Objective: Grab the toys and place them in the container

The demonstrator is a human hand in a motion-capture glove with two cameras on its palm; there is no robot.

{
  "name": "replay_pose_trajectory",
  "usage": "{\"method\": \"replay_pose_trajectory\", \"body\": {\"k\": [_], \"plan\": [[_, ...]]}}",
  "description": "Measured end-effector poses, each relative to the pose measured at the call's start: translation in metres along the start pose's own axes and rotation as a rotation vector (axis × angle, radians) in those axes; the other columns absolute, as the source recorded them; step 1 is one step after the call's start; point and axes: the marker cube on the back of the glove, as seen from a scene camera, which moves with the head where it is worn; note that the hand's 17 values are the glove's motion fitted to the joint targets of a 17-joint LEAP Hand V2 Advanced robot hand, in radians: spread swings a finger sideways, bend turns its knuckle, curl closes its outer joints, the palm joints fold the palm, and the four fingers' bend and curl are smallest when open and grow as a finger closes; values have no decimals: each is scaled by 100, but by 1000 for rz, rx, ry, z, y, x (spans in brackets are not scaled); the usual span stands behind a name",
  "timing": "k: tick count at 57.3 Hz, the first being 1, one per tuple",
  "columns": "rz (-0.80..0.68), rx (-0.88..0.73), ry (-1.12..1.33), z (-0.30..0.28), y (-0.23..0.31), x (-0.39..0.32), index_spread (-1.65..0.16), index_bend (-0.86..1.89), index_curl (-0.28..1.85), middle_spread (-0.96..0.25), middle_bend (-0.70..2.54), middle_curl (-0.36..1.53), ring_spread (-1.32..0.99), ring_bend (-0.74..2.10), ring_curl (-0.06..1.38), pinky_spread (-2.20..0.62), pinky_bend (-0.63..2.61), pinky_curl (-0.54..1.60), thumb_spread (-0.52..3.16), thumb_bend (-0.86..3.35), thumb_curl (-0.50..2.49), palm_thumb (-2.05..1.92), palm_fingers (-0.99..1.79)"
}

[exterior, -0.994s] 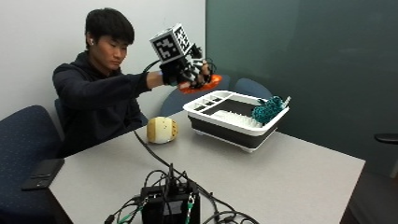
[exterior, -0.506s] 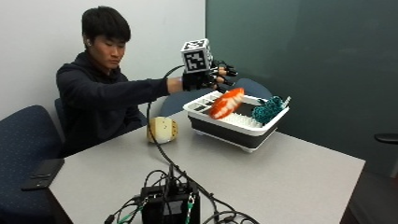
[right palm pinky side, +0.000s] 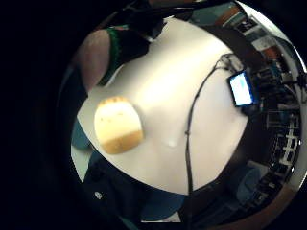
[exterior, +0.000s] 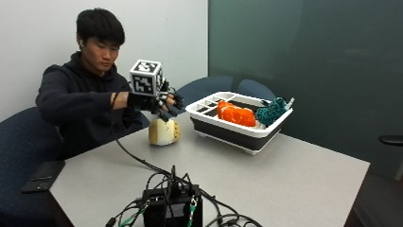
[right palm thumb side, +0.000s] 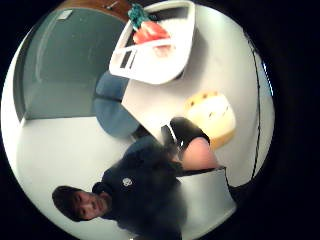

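My gloved right hand (exterior: 159, 103) hovers just above a yellow, bread-shaped toy (exterior: 163, 132) on the grey table (exterior: 271, 179), fingers spread and relaxed, holding nothing. That toy also shows below the palm (right palm pinky side: 117, 125) (right palm thumb side: 212, 117). To the right stands the white and black container (exterior: 242, 134) (right palm thumb side: 155, 60). Inside it lie an orange toy (exterior: 236, 115) (right palm thumb side: 150, 32) and a teal toy (exterior: 271, 111) (right palm thumb side: 136, 12) against the far rim.
A black box with tangled cables (exterior: 173, 208) sits at the table's front edge, and one cable runs up to my hand. A phone (exterior: 41, 177) lies on the blue chair at the left. Blue chairs (exterior: 207, 90) stand behind the table.
The orange toy left my hand and now lies in the container. My hand has drawn back to the left, over the yellow toy.
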Motion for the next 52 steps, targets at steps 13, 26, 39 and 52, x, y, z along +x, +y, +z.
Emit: {"method": "replay_pose_trajectory", "body": {"k": [13, 26, 39, 52], "plan": [[-11, -142, 133, 101, 2, 11, -23, 8, 25, 4, 12, 33, 4, 33, 33, -1, 120, 34, 123, -4, 44, 18, -20], [-45, 17, 125, 79, -14, 14, -27, 12, 21, -6, 30, 33, -19, 91, 43, -25, 132, 33, 123, 19, 54, 62, 69], [-34, 156, 96, -36, -29, 13, -34, 40, 36, -18, 61, 51, -35, 108, 58, -36, 116, 37, 74, 20, 75, 80, 97], [-19, 364, 30, -130, -71, -40, -38, 53, 51, -23, 74, 65, -41, 114, 64, -39, 115, 41, 45, 19, 87, 81, 92]]}}
